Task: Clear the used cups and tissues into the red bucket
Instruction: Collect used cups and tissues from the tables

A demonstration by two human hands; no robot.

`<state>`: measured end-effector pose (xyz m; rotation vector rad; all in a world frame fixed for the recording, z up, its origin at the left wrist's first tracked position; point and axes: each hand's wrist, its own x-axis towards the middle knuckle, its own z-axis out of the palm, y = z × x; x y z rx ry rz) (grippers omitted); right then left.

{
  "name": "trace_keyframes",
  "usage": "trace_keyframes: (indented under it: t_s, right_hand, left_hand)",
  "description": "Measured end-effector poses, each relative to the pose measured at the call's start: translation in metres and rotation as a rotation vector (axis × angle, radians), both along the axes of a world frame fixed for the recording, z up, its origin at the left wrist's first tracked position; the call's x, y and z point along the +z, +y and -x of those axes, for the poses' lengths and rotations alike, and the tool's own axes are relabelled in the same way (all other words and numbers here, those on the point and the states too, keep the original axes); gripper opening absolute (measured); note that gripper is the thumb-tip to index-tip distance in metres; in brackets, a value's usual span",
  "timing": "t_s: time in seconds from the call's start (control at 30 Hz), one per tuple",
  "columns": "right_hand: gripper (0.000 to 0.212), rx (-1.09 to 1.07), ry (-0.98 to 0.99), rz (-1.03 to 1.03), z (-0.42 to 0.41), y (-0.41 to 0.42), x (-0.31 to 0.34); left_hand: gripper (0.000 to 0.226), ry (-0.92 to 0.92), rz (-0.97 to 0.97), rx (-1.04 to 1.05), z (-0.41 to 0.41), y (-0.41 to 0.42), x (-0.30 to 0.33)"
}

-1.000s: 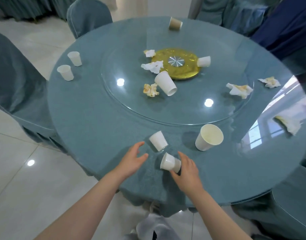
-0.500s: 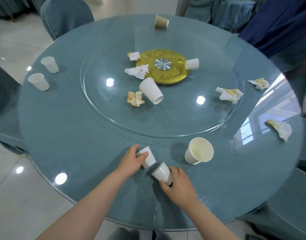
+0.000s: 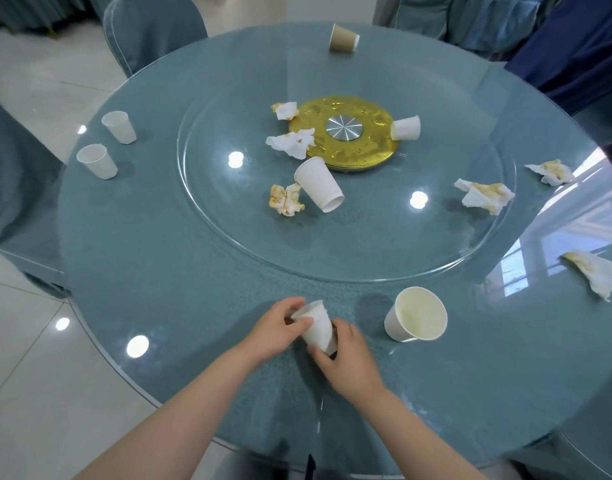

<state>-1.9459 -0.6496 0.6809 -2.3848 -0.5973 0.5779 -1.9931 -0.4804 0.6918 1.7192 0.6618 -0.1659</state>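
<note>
cups (image 3: 315, 329) | near counter (image 3: 180, 271) edge, just left of big cup (image 3: 417, 315) | left hand (image 3: 275, 329) grip pinches rim, right hand (image 3: 349, 362) grip curls round base | seemingly nesting two, one carry | bucket unseen

White cups (image 3: 318, 183), yellow-stained tissues (image 3: 484, 199), gold disc (image 3: 363, 147), teal table (image 3: 152, 258).

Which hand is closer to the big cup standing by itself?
Right. The right hand is just left of the big cup; the left hand is farther left, beyond the small cup both hands hold.
</note>
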Motion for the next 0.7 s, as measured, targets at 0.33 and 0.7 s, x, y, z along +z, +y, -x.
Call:
trace_keyframes:
  t_s: [0.33,0.7]
  right_hand:
    - [0.038,-0.032,0.000,-0.257,-0.016,0.037,0.026]
    - [0.048,0.092,0.127,-0.233,-0.022,0.126,0.039]
  left_hand:
    - [0.037,-0.179,0.143,0.048,0.020,0.021,0.025]
    - [0.043,-0.261,0.207,0.190,0.044,0.113,0.030]
